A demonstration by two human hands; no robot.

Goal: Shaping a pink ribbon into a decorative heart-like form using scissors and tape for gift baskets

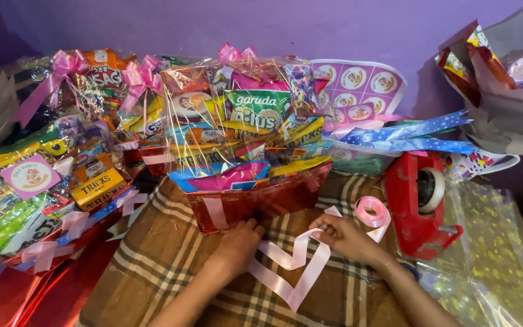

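My left hand (239,241) rests low in the middle of the frame, its fingers (253,229) curled down against the bottom edge of the red foil hamper (261,200); whether they pinch the ribbon's end there I cannot tell. My right hand (345,237), just right of centre, has its fingers closed on the pink ribbon (295,269), which folds in a zigzag across the checked cloth (171,254) between my two hands and runs up to the small pink roll (372,212) beside the red tape dispenser (417,203). The ribbon looks feather-light, thin and glossy, so I judge it slippery and quick to twist or crease; it wants a flat pinch across its width, close to the fold I am working, not a grip on one edge. The hamper, packed with snack packets under clear wrap (243,103), seems bulky and crackly, its foil easy to dent, so I would steady it by its lower wall. More wrapped hampers (55,163) crowd the left of the frame.
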